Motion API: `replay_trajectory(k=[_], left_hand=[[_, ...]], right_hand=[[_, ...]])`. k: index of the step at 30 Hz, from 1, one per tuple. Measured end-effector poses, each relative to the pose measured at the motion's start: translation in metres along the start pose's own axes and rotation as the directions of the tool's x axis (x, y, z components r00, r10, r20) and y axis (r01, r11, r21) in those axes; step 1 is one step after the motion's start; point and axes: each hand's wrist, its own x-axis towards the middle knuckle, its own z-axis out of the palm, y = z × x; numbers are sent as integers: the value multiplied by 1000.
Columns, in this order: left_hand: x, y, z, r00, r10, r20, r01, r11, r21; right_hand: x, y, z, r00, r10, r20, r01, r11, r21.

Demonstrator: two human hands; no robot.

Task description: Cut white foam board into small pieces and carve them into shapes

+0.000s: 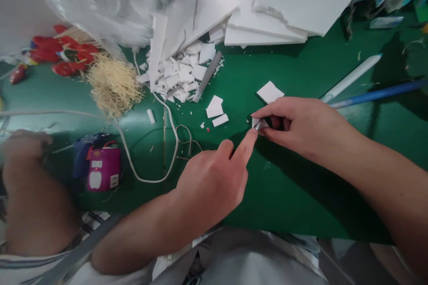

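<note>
My left hand (214,176) is closed round a small cutting tool, its forefinger stretched along it. Most of the tool is hidden; its metal tip (257,125) touches a small white foam piece (254,121). My right hand (294,120) pinches that piece against the green table (287,196) between thumb and fingers. Just beyond my right hand lies a square white piece (270,92). Two more cut pieces, one angular (214,107) and one narrow (220,120), lie to the left of the hands.
White scraps (180,73) and a grey stick (207,75) lie behind. Foam sheets (274,13) are stacked at the back. At left are straw (112,84), a white cable (150,181), a purple box (104,169) and another person's arm (33,196). Two pens (351,78) lie right.
</note>
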Motion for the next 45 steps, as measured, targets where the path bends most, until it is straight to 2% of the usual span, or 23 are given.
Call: replay_trajectory(k=[16,24,36,39,45], left_hand=[[-1,0,-2,999,-18,-43,17,1000,-19],[-3,0,-4,1000,-9,-21,9,1000,21],[-15,-2,-8,1000,-11,4,11,1000,13],[-20,-3,-10,999,-18,26,17,1000,19],[-27,-9,-11,988,-8,157,-5,996,84]], right_hand=[[-1,0,1,999,34,11,-34,999,-4],[-1,-4,0,1000,-4,-21,3,1000,-23],[-2,-4,1,1000,2,-18,-3,1000,-30],[-1,-3,1,1000,-1,-22,1,999,-33],[-3,-1,0,1000,4,-7,-4,1000,-24]])
